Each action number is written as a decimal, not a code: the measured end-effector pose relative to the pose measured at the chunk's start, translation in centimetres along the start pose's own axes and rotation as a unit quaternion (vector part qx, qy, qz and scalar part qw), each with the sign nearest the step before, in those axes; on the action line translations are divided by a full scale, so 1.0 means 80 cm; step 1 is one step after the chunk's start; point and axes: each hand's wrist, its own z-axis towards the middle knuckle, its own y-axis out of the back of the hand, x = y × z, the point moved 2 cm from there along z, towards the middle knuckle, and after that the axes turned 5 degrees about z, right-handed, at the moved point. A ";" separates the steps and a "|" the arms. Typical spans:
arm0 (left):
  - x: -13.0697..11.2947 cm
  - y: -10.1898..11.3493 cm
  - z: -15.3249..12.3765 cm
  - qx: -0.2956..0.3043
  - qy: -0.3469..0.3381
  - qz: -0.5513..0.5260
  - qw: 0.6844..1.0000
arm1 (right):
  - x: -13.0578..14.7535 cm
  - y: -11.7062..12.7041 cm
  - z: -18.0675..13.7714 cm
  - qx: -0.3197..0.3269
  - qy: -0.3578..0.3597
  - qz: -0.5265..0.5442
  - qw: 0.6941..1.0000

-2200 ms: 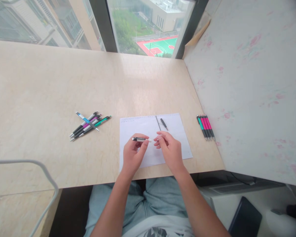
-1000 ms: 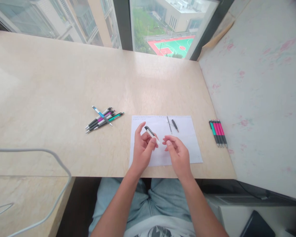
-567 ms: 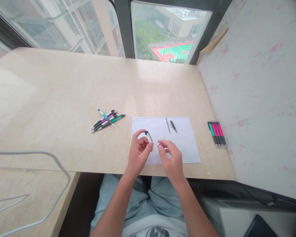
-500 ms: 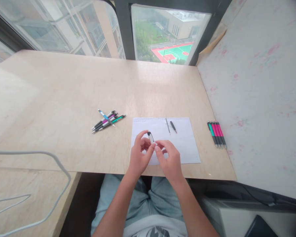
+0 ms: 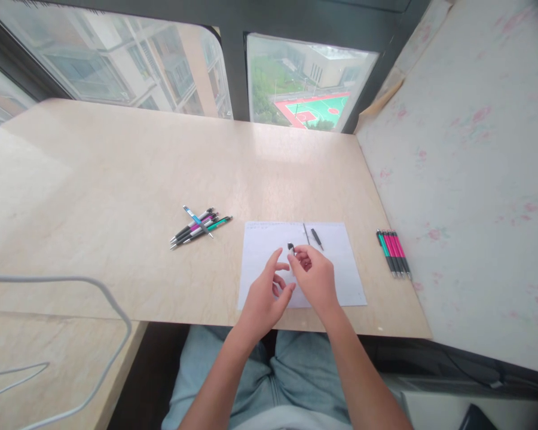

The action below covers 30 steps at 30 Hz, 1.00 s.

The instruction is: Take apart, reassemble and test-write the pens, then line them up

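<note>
Over a white sheet of paper (image 5: 336,275) near the table's front edge, my right hand (image 5: 317,278) pinches a short pen barrel (image 5: 291,246) whose black end sticks up above the fingertips. My left hand (image 5: 265,297) hovers just left of it with fingers spread and nothing visible in them. A thin pen refill (image 5: 305,233) and a small black pen piece (image 5: 317,238) lie on the paper's far edge, just beyond my right hand.
A loose pile of pens (image 5: 199,223) lies left of the paper. A neat row of pink and green pens (image 5: 393,254) lies at the table's right edge by a patterned wall (image 5: 466,179). A white wire frame (image 5: 103,292) stands lower left. Windows run behind the beige table (image 5: 116,173).
The pen barrel has passed from my left hand to my right hand and now stands more upright. My left hand has let go and spread its fingers. The camera tilted slightly.
</note>
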 end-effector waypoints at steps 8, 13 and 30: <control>-0.001 0.010 -0.009 -0.051 -0.017 0.001 0.999 | -0.017 -0.018 0.057 -0.016 0.033 -0.221 0.975; 0.001 0.021 -0.016 -0.055 0.001 0.009 0.998 | -0.019 -0.031 0.071 -0.020 0.036 -0.276 0.960; 0.019 0.042 -0.021 -0.096 0.034 0.042 0.994 | -0.063 0.070 0.006 -0.148 0.037 -0.160 0.975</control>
